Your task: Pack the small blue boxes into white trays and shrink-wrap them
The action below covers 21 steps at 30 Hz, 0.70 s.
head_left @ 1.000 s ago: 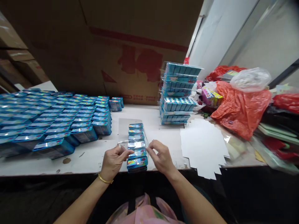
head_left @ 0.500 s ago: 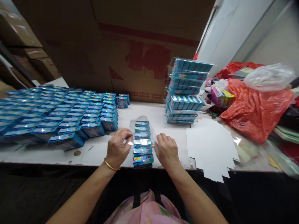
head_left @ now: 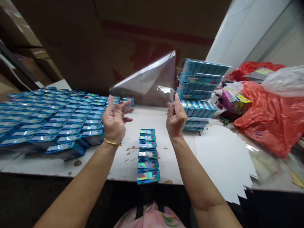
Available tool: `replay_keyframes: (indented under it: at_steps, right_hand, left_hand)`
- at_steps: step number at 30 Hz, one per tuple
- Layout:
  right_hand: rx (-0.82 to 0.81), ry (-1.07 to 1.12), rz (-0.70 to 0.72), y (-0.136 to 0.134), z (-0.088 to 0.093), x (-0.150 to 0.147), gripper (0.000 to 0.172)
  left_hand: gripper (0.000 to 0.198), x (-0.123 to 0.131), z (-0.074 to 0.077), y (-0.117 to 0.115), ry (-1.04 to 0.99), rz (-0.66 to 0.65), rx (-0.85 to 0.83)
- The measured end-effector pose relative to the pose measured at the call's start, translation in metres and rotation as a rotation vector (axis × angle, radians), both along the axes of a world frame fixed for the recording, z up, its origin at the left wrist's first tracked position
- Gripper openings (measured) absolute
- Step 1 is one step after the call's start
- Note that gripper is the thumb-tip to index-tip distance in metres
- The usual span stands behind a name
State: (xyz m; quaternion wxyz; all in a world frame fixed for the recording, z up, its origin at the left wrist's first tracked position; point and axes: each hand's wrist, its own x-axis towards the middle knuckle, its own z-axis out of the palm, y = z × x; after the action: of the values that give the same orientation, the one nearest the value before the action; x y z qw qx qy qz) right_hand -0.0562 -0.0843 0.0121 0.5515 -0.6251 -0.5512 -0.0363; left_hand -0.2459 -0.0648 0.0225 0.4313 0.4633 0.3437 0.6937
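A sheet of clear plastic film, perhaps a bag [head_left: 147, 80], hangs in the air between my two hands. My left hand [head_left: 115, 122], with a gold bangle at the wrist, is palm up with its fingers spread at the film's left corner. My right hand [head_left: 175, 117] has its fingers curled at the film's lower right edge, index finger pointing up. Below, between my forearms, a row of several small blue boxes [head_left: 147, 155] with shiny tops stands on the white table [head_left: 128, 139].
Many blue boxes [head_left: 59, 123] fill the left side. Wrapped packs [head_left: 199, 91] are stacked at the right, near white card sheets [head_left: 220, 158]. Red plastic bags [head_left: 273, 117] lie farther right. A large cardboard carton [head_left: 114, 41] stands behind.
Both hands have risen from beside the row of boxes and moved forward. The clear film is now lifted and spread above the table, away from the boxes.
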Motion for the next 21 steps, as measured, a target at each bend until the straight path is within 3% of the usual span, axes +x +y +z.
replay_keyframes:
  at_steps: [2,4,7,9,13,16,18,21]
  right_hand:
    - [-0.096,0.294,0.073,0.024,-0.029,-0.001,0.049]
    - [-0.298,0.601,0.123,0.049,-0.065,-0.003,0.044]
    - [-0.501,0.845,0.143,0.074,-0.11,-0.007,0.027]
    - [-0.54,0.861,0.16,0.079,-0.128,-0.008,0.016]
    - [-0.573,0.829,0.211,0.058,-0.149,-0.006,0.011]
    - [-0.521,0.605,0.254,0.032,-0.163,-0.009,0.015]
    - [-0.498,0.431,0.205,0.017,-0.169,-0.015,0.02]
    - [-0.518,0.365,0.089,0.006,-0.171,-0.027,0.025]
  left_hand:
    - [0.033,0.005,-0.028,0.017,-0.045,-0.086,-0.287]
    - [0.019,0.008,-0.069,0.04,-0.09,-0.084,-0.516]
    - [0.01,0.011,-0.126,0.069,-0.162,-0.124,-0.59]
    - [0.013,0.011,-0.151,0.074,-0.119,-0.119,-0.586]
    - [0.031,0.009,-0.178,0.056,0.299,-0.082,-0.543]
    - [0.035,0.008,-0.188,0.037,0.615,-0.045,-0.369]
    - [0.036,0.01,-0.192,0.028,0.697,0.007,-0.309]
    - [0.038,0.013,-0.194,0.022,0.698,0.073,-0.377]
